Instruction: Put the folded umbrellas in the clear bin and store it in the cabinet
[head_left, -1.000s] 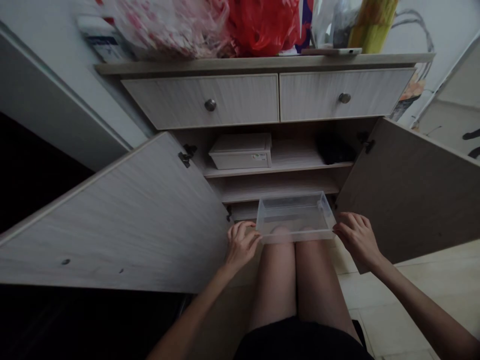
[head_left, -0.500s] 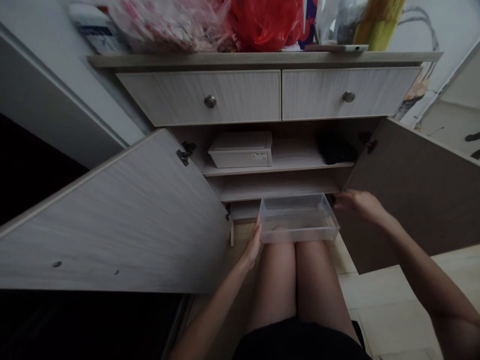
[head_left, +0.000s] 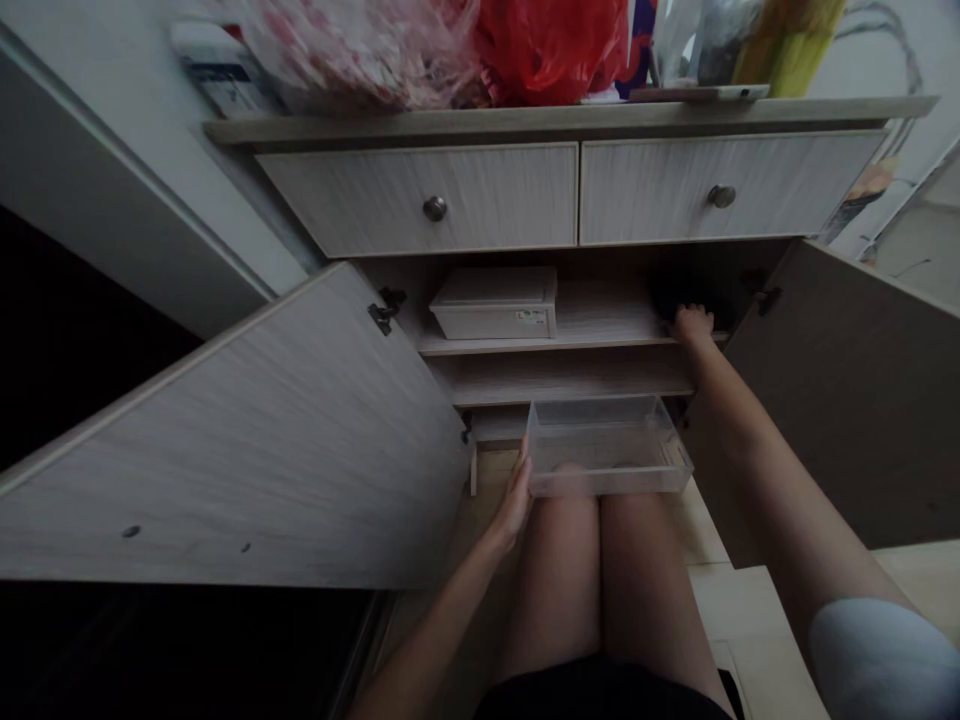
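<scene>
A clear plastic box (head_left: 607, 483), open at the top, rests across my knees. My left hand (head_left: 515, 495) holds it by its left wall, fingers along the side. On the right end of the cabinet's upper shelf lies a black, soft-looking bundle (head_left: 664, 290), too dark to make out its kind. My right hand (head_left: 693, 322) is on the front of this bundle with its fingers curled against it. Left of it on the same shelf stands a white lidded storage box (head_left: 495, 305) with a small label.
Both cabinet doors stand wide, the left door (head_left: 285, 440) and the right door (head_left: 847, 400) flanking my legs. Above are two closed drawers (head_left: 495, 200). The cabinet top carries a red plastic bag (head_left: 551, 50), a pinkish bag (head_left: 367, 50) and a white bottle (head_left: 225, 75).
My right hand has moved from beside the clear box up and forward to the black bundle on the shelf. My left hand stays on the box. The view has shifted slightly.
</scene>
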